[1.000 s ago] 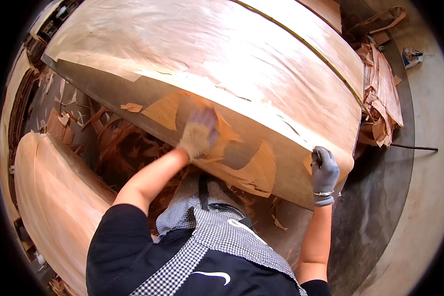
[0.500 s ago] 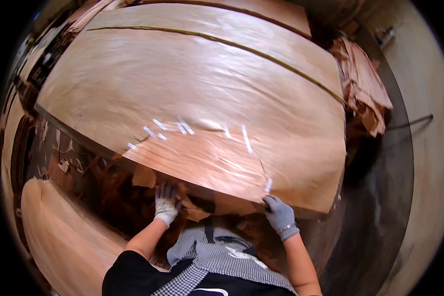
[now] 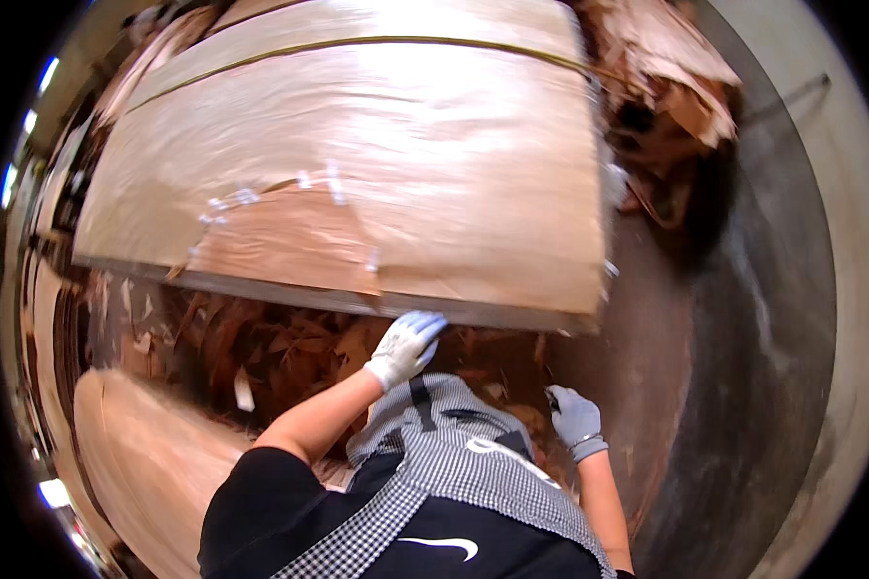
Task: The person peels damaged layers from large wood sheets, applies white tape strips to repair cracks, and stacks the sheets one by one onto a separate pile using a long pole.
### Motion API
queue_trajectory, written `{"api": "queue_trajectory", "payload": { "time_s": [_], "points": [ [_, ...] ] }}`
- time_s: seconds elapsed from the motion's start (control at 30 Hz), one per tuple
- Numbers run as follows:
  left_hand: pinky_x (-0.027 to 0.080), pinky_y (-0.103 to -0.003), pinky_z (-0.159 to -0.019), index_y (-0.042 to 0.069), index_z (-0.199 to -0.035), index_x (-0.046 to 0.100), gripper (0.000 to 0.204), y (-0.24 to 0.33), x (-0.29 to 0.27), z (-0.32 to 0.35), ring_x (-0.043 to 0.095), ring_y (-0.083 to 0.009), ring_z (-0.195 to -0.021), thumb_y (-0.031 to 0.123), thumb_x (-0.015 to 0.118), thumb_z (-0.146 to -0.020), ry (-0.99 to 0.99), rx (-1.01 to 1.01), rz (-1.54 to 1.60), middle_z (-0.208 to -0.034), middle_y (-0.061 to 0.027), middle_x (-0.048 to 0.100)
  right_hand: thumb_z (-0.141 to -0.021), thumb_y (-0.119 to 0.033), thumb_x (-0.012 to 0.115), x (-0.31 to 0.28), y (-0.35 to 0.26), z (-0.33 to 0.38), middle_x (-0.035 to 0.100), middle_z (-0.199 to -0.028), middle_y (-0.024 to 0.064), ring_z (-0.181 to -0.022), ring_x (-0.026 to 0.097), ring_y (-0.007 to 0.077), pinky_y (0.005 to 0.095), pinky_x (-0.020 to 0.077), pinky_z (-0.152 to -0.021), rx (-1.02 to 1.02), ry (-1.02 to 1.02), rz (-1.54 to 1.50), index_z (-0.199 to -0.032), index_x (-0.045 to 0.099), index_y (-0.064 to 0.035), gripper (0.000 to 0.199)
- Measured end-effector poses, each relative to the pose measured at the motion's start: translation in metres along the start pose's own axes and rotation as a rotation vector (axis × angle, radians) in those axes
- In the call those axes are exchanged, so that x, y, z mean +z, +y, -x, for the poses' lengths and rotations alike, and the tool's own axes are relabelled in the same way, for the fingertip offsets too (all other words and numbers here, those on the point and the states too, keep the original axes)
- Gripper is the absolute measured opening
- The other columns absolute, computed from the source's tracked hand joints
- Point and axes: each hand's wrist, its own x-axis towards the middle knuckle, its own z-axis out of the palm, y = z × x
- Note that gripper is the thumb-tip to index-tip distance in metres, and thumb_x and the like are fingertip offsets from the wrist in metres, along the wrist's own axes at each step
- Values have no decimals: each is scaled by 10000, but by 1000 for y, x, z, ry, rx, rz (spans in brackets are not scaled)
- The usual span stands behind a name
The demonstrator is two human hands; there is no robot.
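Observation:
A large pale wood veneer sheet [image 3: 434, 183] lies on top of a stack with a dark near edge. Set into its near side is a redder veneer patch [image 3: 285, 241], with short white tape strips [image 3: 334, 181] along its outline. My left hand [image 3: 407, 349], in a white and grey glove, is at the stack's near edge with its fingers stretched out. Apart from the stack, my right hand [image 3: 576, 420] hangs to the right in a grey glove. Its fingers are curled around a small dark thing that I cannot make out.
Torn veneer scraps [image 3: 299, 338] litter the floor below the stack. A curved pile of veneer [image 3: 145, 463] stands at the lower left. Ragged veneer sheets [image 3: 666, 68] are heaped at the far right. A thin yellowish strip [image 3: 386, 41] crosses the sheet's far part.
My right hand has come off the patch's right corner and moved right. My left hand has moved right and up to the stack's edge. The view has shifted, with the stack now further left.

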Motion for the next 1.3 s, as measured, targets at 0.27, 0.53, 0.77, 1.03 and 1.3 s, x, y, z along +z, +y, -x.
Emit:
{"api": "queue_trajectory", "payload": {
  "time_s": [0.27, 0.53, 0.77, 1.03, 1.3],
  "points": [
    [164, -450, -1130, 81, -1320, 430, 501, 88, 110, -202, 306, -308, -1333, 172, 543, -840, -56, 187, -282, -1403, -155, 381, -802, -154, 566, -64, 143, 73, 652, -944, 126, -830, 631, 310, 405, 501, -714, 286, 164, -34, -1047, 617, -133, 252],
    [45, -496, -1135, -9, -1402, 278, 784, 94, 155, -271, 173, -349, -1388, 418, 538, -798, -125, -162, -407, -1485, -204, 217, -779, -106, 582, -154, 264, -11, 650, -948, 122, -816, 631, 309, 385, 513, -688, 211, 325, -127, -1053, 623, -128, 278],
    [157, -535, -1099, 49, -1306, 429, 679, 98, 144, -287, 326, -347, -1303, 332, 633, -723, -119, -184, -358, -1386, -166, 391, -795, -197, 579, -213, 422, -49, 651, -950, 126, -821, 635, 316, 418, 506, -699, 243, 149, -29, -1080, 610, -153, 289],
    [352, -479, -970, 63, -1053, 575, 309, 141, 165, -453, 531, -304, -1043, 77, 571, -744, 408, -264, -278, -1088, -114, 582, -758, -165, 549, -287, 568, -146, 661, -922, 146, -837, 635, 331, 425, 504, -744, 235, 6, 88, -1035, 644, -136, 294],
    [438, -453, -785, 44, -1028, 601, 330, 222, 246, -602, 555, -361, -836, 113, 536, -712, 233, -402, -142, -901, -165, 612, -781, -172, 562, -392, 649, -358, 662, -896, 138, -827, 632, 329, 424, 503, -723, -43, 112, 80, -1020, 634, -144, 251]
  ]
}}
